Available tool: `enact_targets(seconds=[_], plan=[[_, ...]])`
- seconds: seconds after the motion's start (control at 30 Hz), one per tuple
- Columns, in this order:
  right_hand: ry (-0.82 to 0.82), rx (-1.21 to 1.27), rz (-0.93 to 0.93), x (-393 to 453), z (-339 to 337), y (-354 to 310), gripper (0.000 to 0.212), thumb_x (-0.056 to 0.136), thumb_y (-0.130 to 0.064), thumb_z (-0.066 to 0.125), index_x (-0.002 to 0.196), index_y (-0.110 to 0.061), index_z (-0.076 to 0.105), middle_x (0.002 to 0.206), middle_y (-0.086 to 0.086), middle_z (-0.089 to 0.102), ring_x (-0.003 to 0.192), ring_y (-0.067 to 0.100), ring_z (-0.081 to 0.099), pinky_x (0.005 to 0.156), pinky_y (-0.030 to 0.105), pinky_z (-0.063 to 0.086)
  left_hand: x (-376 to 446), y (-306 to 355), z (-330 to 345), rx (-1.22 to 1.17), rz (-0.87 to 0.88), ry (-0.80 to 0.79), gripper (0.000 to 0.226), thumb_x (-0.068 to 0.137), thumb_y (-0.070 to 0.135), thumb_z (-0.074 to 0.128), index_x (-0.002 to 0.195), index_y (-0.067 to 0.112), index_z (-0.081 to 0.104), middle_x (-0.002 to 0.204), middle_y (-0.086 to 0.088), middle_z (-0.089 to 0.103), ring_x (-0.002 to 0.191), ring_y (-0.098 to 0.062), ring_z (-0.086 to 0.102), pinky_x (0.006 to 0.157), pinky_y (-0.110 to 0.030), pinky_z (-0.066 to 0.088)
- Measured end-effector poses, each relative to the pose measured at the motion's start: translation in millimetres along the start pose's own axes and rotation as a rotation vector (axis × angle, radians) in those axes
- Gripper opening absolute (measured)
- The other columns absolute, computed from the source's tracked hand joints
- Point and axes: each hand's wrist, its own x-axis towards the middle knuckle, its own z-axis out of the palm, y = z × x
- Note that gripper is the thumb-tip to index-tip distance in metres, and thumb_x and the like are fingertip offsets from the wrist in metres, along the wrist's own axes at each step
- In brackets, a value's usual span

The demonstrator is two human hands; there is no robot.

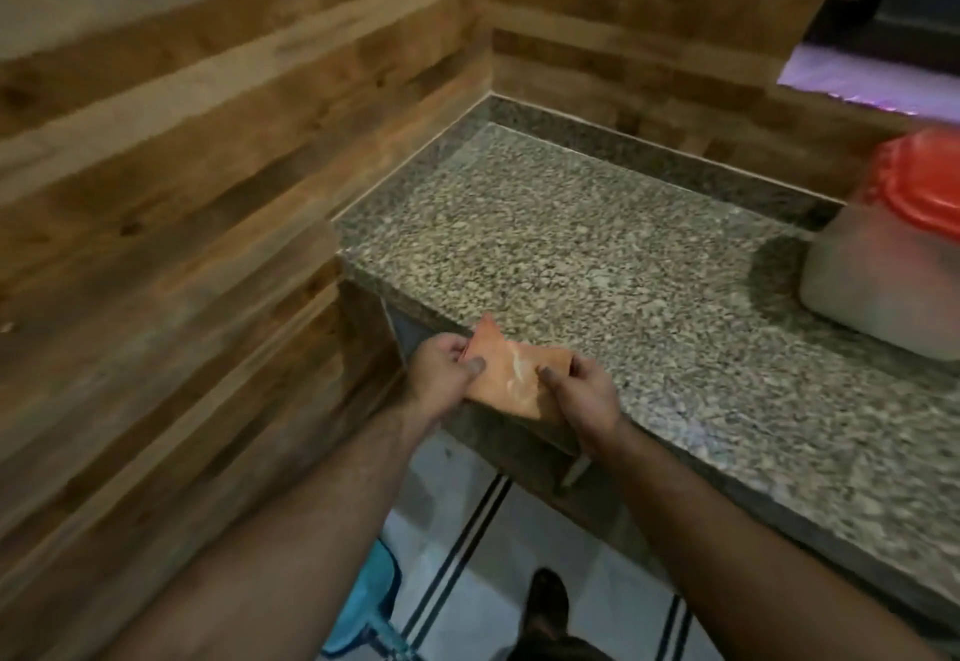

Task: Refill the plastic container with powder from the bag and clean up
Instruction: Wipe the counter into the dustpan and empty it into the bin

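A flat orange bag (506,374) hangs over the front edge of the granite counter (597,255), held between both hands. My left hand (441,374) pinches its left end with thumb on top. My right hand (584,392) pinches its right end the same way. The bag looks flattened and partly folded. A translucent plastic container (883,286) with a red lid (919,182) on top stands on the counter at the far right, well away from my hands.
Wood-panelled walls (208,166) close in the left side and the back of the counter. Below the counter edge lie a tiled floor (467,582), a blue object (369,608) and my foot (545,608). A window ledge (857,83) shows at the top right.
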Motion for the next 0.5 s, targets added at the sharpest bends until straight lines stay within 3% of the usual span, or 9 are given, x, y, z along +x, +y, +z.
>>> enact_targets(seconds=[0.1,0.17,0.23,0.3,0.4,0.5], plan=[[-0.055,-0.039,0.024,48.9,-36.9,-22.4,0.03,0.095,-0.02,0.075,0.122,-0.02,0.062,0.118,0.007,0.074,0.1,0.027,0.076,0.082,0.051,0.066,46.1,45.6,33.3,0.067,0.058,0.017,0.013,0.093,0.012,0.076,0.094,0.024,0.074,0.096,-0.001,0.08,0.087,-0.023,0.076,0.07,-0.03,0.056],[-0.089,-0.073,0.076,77.7,-52.0,-38.3,0.047,0.093,-0.016,0.077,0.132,-0.014,0.052,0.122,0.008,0.068,0.101,0.027,0.074,0.08,0.049,0.067,75.1,62.3,45.2,0.177,0.07,0.074,0.022,0.096,0.018,0.074,0.117,0.019,0.076,0.106,-0.002,0.079,0.099,-0.025,0.074,0.079,-0.027,0.054],[-0.097,-0.204,0.11,97.8,-60.8,-49.3,0.054,0.091,-0.016,0.08,0.129,-0.016,0.043,0.117,0.007,0.063,0.095,0.023,0.07,0.073,0.039,0.067,93.6,69.4,48.7,0.368,0.041,0.141,0.039,0.098,0.027,0.073,0.136,0.019,0.071,0.122,-0.006,0.078,0.113,-0.028,0.072,0.091,-0.031,0.055],[-0.057,-0.368,0.117,110.9,-68.4,-52.5,0.051,0.091,-0.016,0.081,0.121,-0.017,0.039,0.107,0.005,0.061,0.084,0.018,0.066,0.062,0.03,0.061,102.3,71.5,51.6,0.543,0.033,0.167,0.036,0.1,0.029,0.071,0.135,0.019,0.07,0.127,-0.009,0.076,0.114,-0.031,0.071,0.093,-0.036,0.057],[0.01,-0.549,0.071,117.8,-80.5,-46.2,0.043,0.093,-0.02,0.079,0.119,-0.017,0.045,0.096,-0.001,0.057,0.073,0.008,0.055,0.054,0.022,0.047,101.6,72.6,63.7,0.725,0.107,0.118,0.021,0.101,0.027,0.066,0.119,0.019,0.072,0.116,-0.008,0.076,0.093,-0.026,0.064,0.078,-0.033,0.052],[-0.043,-0.672,0.024,107.9,-94.4,-35.2,0.053,0.092,-0.027,0.08,0.136,-0.012,0.055,0.123,0.008,0.067,0.085,0.01,0.06,0.065,0.023,0.049,92.0,74.6,73.8,0.809,0.19,0.038,0.02,0.1,0.029,0.064,0.116,0.018,0.071,0.112,-0.008,0.075,0.095,-0.027,0.065,0.079,-0.034,0.051]])
